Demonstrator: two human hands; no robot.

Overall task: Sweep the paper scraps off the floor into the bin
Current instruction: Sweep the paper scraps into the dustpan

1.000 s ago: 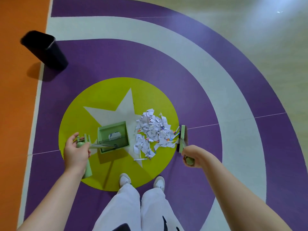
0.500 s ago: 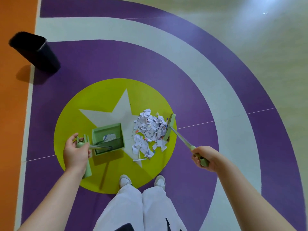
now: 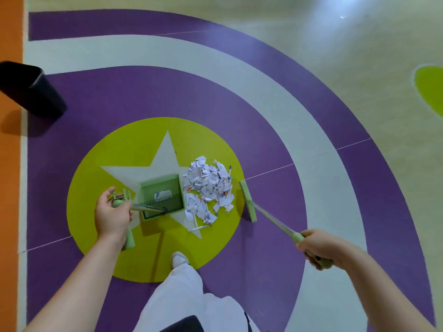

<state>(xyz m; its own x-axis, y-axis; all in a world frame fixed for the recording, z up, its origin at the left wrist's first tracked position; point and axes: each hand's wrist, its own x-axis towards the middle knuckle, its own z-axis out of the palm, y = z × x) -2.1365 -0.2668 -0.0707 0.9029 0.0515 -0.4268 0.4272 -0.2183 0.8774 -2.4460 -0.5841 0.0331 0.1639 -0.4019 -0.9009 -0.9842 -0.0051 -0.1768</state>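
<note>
While the left hand [image 3: 112, 215] grips the top of the green dustpan's handle, the right hand [image 3: 322, 249] is wrapped around the grip of a long-handled green broom, so both hands are clamped on their tools and neither is free.

The dustpan [image 3: 161, 197] sits on the white star inside the yellow-green circle [image 3: 96, 188], with its open mouth turned toward the paper scraps [image 3: 207, 188]. That heap lies just beside the pan's right edge, some pieces almost touching it. A few thin pen-like sticks are mixed into the pile. At least 1 scrap already shows inside the pan behind its comb teeth.

The broom head [image 3: 248, 200] rests on the far side of the heap from the pan, near the circle's edge and just clear of the outermost scraps. Its long axis runs roughly parallel to the pan's mouth, so pile and pan lie in 1 line leftward from the bristles. I judge that a leftward pull of the broom, with the left hand bracing the pan, should drive the scraps in; the pile looks wider than the pan mouth, so pieces at its near and far ends may slip past.

The black bin [image 3: 31, 92] stands well apart, up at the left by the orange strip [image 3: 10, 212], nearer the left arm. Nothing has reached it so far as I can see, since its inside is hidden.
</note>
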